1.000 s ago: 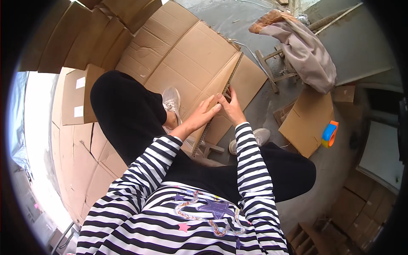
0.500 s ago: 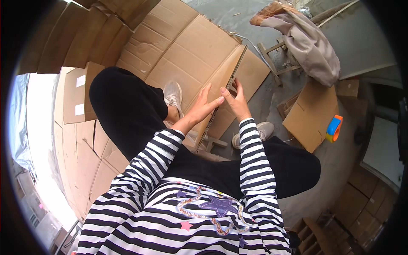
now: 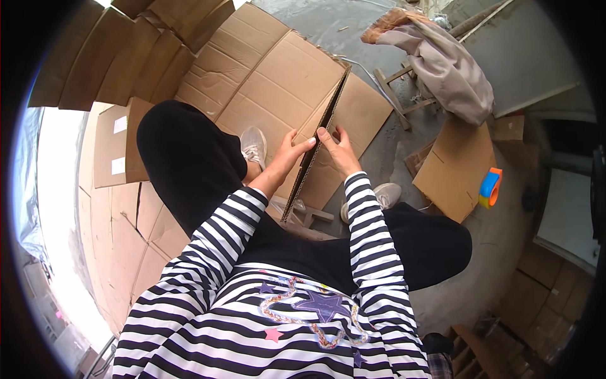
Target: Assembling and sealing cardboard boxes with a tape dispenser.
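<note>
A folded brown cardboard box [image 3: 320, 180] stands on edge between my knees, with a narrow dark gap between its two layers. My left hand [image 3: 285, 159] grips the left layer, thumb at the upper edge and fingers against the outer face. On the other side, my right hand [image 3: 339, 151] has its thumb at the edge and its fingers behind the right layer. Both thumbs are close together at the gap. The lower part of the box is hidden by its own panels and my legs.
Flat cardboard [image 3: 278, 79] lies ahead. Stacked cardboard [image 3: 120, 57] rises at the far left. A wooden stool [image 3: 394, 95] stands near a draped beige cloth [image 3: 451, 76]. On the right are a cardboard box [image 3: 454, 170] and an orange-and-blue tape dispenser [image 3: 491, 187].
The two layers have parted along the upper edge, opening a dark gap. My hands and the box appear slightly farther left, and my right thumb has shifted to the gap.
</note>
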Demonstrator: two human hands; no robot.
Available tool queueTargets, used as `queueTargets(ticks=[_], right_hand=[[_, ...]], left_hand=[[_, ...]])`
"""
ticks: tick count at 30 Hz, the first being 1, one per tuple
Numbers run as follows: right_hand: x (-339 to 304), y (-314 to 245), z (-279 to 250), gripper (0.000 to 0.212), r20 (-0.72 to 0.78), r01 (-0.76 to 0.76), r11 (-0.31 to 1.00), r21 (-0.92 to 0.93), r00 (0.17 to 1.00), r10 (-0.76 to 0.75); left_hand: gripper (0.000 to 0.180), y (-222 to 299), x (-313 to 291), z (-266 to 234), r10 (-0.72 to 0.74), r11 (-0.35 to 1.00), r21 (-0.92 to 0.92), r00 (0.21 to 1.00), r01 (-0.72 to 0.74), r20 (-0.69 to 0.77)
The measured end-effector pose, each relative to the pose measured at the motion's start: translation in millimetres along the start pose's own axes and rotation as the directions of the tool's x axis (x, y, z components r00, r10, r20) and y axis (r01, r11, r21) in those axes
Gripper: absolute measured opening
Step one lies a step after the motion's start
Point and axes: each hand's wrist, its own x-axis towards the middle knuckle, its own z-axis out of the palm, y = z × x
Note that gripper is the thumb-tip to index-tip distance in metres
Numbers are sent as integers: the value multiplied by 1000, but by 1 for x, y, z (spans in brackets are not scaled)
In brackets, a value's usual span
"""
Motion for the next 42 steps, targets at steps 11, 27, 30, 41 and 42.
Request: queueTargets(ticks=[11, 27, 30, 41, 42], right_hand=[[10, -40, -73, 61, -238, 299, 753, -586, 825, -513], [-17, -49, -88, 36, -38, 184, 405, -896, 875, -482], [-9, -47, -99, 26, 114, 283, 394, -874, 909, -401], [-16, -49, -96, 63, 156, 241, 379, -894, 958, -241], [-13, -48, -95, 62, 124, 228, 402, -887, 955, -268]], left_hand=[[41, 37, -7, -7, 429, 511, 832, 903, -218, -27], [24, 100, 124, 33, 760, 344, 914, 635, -217, -135], [35, 100, 129, 41, 704, 388, 908, 687, -158, -181], [51, 95, 131, 31, 570, 613, 710, 816, -345, -96], [49, 93, 139, 23, 598, 605, 676, 800, -421, -36]])
